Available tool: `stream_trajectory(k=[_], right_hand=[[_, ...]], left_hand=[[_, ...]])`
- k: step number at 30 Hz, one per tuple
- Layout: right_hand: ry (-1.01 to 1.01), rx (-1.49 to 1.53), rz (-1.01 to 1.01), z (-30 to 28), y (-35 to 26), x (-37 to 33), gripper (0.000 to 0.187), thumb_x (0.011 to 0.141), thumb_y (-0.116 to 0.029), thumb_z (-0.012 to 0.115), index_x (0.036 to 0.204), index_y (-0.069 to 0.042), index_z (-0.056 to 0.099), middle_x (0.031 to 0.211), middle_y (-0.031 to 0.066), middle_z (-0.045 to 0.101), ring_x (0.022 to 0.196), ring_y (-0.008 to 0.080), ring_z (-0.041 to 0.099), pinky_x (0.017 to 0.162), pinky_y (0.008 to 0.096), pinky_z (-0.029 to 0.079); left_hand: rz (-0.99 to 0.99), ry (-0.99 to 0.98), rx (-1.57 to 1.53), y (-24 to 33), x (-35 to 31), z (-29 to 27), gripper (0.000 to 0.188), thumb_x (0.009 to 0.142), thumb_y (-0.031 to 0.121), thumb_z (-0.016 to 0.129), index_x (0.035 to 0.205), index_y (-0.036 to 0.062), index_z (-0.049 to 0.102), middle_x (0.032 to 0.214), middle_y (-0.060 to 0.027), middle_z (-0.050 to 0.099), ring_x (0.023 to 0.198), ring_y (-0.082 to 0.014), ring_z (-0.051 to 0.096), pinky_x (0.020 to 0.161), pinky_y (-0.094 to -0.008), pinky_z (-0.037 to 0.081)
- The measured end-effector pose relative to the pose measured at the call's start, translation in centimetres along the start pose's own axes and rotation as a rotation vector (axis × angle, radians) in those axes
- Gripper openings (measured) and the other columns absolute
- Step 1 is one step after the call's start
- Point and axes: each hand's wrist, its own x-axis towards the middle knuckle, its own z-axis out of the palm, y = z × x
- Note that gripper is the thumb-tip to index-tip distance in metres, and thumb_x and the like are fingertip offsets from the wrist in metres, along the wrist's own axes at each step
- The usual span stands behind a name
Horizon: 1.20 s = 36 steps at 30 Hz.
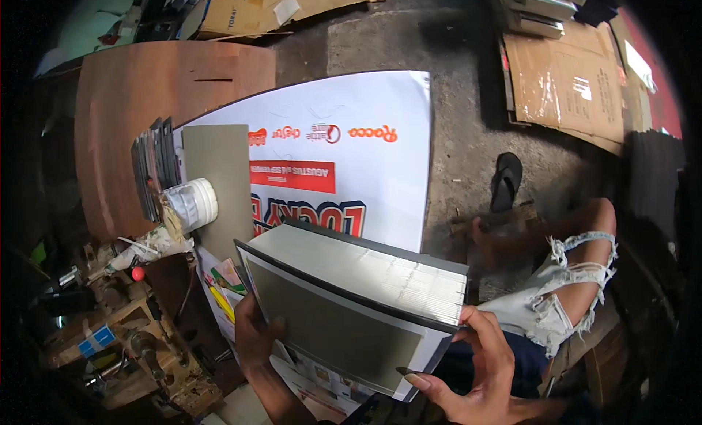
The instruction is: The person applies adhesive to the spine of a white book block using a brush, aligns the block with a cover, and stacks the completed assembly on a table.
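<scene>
1. I am viewing one white board (398,100) bearing red, orange and blue printing, upside down to me.
2. I am watching one thick, dark-edged book (333,308) being held over the board's near edge.
3. The right hand (479,374) is pinching the book's right corner; the left hand (256,330) is gripping its left end.
4. One white tub (197,206) is sitting by a grey sheet's (219,151) left edge, contents hidden from me.

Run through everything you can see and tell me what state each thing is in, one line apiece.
Book, tilted, pale page edges facing up
Left hand, gripping the book's left end
Right hand, thumb and finger on its right end
Banner, spread out, print upside down
Sandal, unworn
Jeans, ripped, frayed
Cardboard, flattened
Tub, smeared; upright or tipped, cannot tell
</scene>
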Motion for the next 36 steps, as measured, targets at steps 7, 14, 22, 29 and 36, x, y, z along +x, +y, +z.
stream_trajectory(k=[7,14,22,29,36], right_hand=[[-0.224,0.230,0.067,-0.6,2.5,0.6,0.116,0.068,-0.035,0.092,0.146,0.007,0.018,0.135,0.0269,0.046,0.126,0.0343,0.052,0.104,0.0456,0.045],[-0.228,0.181,0.087,1.1,3.0,0.0,0.088,0.072,-0.026,0.091,0.135,0.006,0.038,0.117,0.0227,0.065,0.105,0.0265,0.067,0.090,0.0373,0.055],[-0.258,0.184,-0.055,-2.2,5.2,0.1,0.087,0.068,-0.032,0.090,0.131,0.008,0.047,0.109,0.0225,0.069,0.099,0.0296,0.070,0.087,0.0402,0.057],[-0.299,0.247,0.008,-2.9,4.0,0.6,0.075,0.072,-0.017,0.088,0.130,0.011,0.049,0.106,0.0270,0.069,0.094,0.0304,0.072,0.088,0.0393,0.060],[-0.347,0.163,-0.076,-4.5,5.8,1.1,0.063,0.076,-0.022,0.078,0.126,0.009,0.055,0.110,0.0165,0.068,0.100,0.0217,0.066,0.094,0.0333,0.050]], left_hand=[[0.044,0.018,0.011,-1.2,0.9,-1.2,0.058,0.083,0.012,0.072,0.135,-0.0026,0.050,0.118,-0.0081,0.061,0.108,-0.0174,0.058,0.096,-0.0325,0.045],[0.236,-0.250,-0.333,-0.5,1.8,-0.8,0.050,0.092,0.021,0.073,0.130,-0.0049,0.053,0.108,-0.0046,0.063,0.092,-0.0106,0.055,0.086,-0.0276,0.044],[0.178,-0.176,-0.124,2.0,-2.9,1.9,0.035,0.093,0.018,0.071,0.119,-0.0036,0.062,0.097,-0.0006,0.063,0.086,-0.0080,0.054,0.080,-0.0235,0.044],[0.336,-0.537,-0.181,2.7,-0.9,1.4,0.044,0.093,0.030,0.073,0.120,-0.0039,0.064,0.105,-0.0060,0.069,0.094,-0.0114,0.061,0.085,-0.0272,0.048],[0.337,-0.476,-0.245,1.9,-1.2,2.4,0.059,0.086,0.037,0.078,0.122,-0.0065,0.061,0.107,-0.0122,0.068,0.095,-0.0155,0.067,0.088,-0.0274,0.051]])
